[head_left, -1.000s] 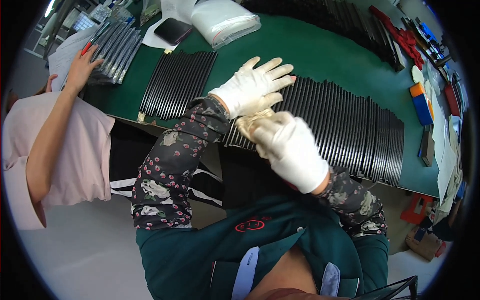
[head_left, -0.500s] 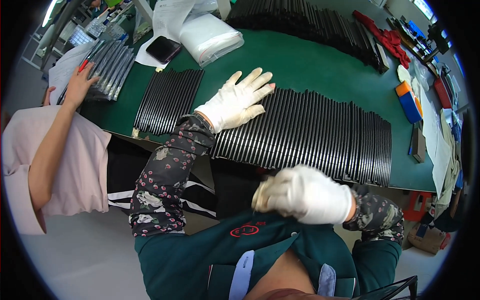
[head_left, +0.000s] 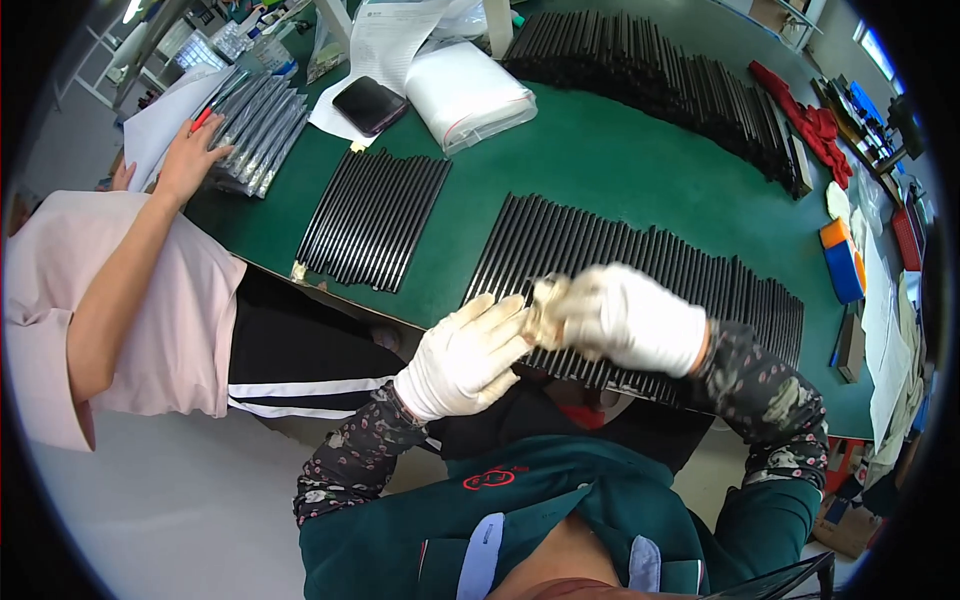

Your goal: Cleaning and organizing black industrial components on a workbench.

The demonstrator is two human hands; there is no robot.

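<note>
Many thin black rods (head_left: pixel 640 270) lie side by side in a long row along the near edge of the green table. My left hand (head_left: pixel 465 357), in a white glove, reaches the row's near left corner. Its fingers are stretched out and hold nothing. Just right of it, over the rods' near ends, my white-gloved right hand (head_left: pixel 630 318) is closed round a crumpled, stained pale rag (head_left: pixel 546 312). Motion blurs that hand. The rag meets or nearly meets the left fingertips; I cannot tell whether they touch.
A smaller group of black rods (head_left: pixel 375 220) lies to the left. Behind stand a phone (head_left: pixel 370 106), a white plastic-wrapped package (head_left: pixel 470 97) and a long pile of black bars (head_left: pixel 660 75). A co-worker's hand (head_left: pixel 190 160) rests by bagged rods at far left. A blue-orange block (head_left: pixel 842 262) sits right.
My left hand has come off the top of the rods, down to their near left corner. My right hand has moved up from near my chest onto the rods. The view has shifted slightly.
</note>
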